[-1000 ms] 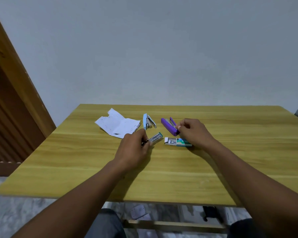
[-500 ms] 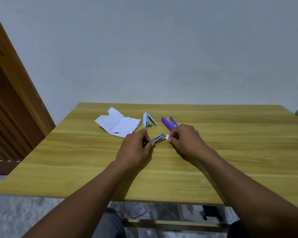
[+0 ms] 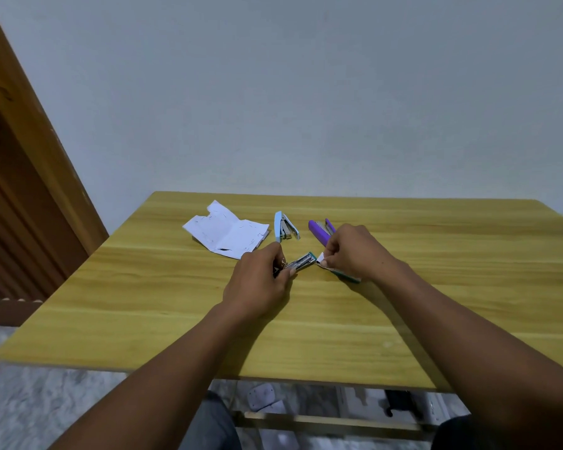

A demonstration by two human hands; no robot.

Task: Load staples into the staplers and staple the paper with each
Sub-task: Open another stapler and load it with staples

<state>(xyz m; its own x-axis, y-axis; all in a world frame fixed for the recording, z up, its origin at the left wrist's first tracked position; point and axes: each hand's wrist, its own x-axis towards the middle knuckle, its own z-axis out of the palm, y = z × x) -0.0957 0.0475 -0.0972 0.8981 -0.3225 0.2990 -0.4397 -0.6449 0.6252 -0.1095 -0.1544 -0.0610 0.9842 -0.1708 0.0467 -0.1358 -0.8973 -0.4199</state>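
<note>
A wooden table (image 3: 338, 336) is filling the lower half of the view, standing against a plain pale wall (image 3: 306, 92), with a brown wooden door (image 3: 20, 190) showing at the left edge. A creased white paper (image 3: 225, 233) is lying flat towards the far left of the tabletop. Both forearms are reaching in from the near edge. The left hand (image 3: 257, 280) is resting low over the table with its fingers curled, pinching the near end of a small open tray of staples (image 3: 301, 263), whose silvery strip is pointing up and to the right. The right hand (image 3: 355, 251) is sitting just beside it, its thumb and fingers curled and pinching the white end of a green-and-white staple box (image 3: 346, 276), which is poking out beneath the palm against the table. The tray and the box are lying close together, nearly end to end. Beyond the hands, a light blue stapler (image 3: 285, 230) is lying on the table just right of the paper, and a purple stapler (image 3: 319, 232) is lying open beside it, partly hidden behind the right hand's knuckles.
</note>
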